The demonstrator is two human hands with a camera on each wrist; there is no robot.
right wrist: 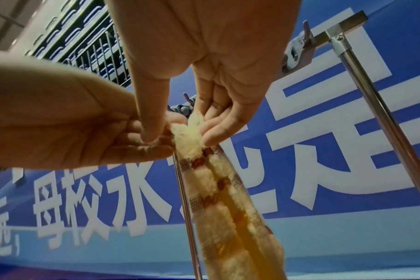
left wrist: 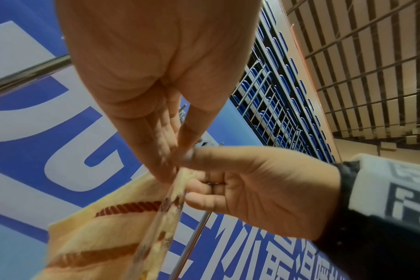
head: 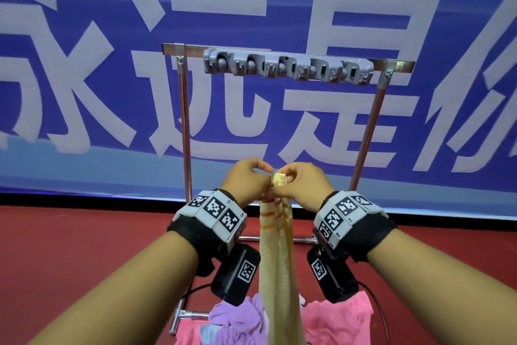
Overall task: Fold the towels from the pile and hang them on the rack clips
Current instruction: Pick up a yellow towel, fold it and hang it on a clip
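A pale yellow towel point(head: 277, 255) with orange-red stripes hangs folded into a narrow strip in front of me. Both hands pinch its top end together: my left hand point(head: 249, 179) from the left, my right hand point(head: 299, 182) from the right, with a small tuft of cloth sticking up between them. The left wrist view shows the towel point(left wrist: 122, 236) pinched between the left fingers point(left wrist: 165, 149). From the right wrist I see the towel point(right wrist: 218, 191) drop from the thumb and fingertips point(right wrist: 211, 136). The grey clip bar point(head: 288, 66) sits on the rack's top rail, well above the hands.
The metal rack point(head: 184, 121) stands on a red floor before a blue banner point(head: 84, 37) with large white characters. A pile with a purple towel point(head: 237, 319) and pink towels point(head: 341, 322) lies at the rack's foot below my wrists. A black cable point(head: 382, 314) runs at the right.
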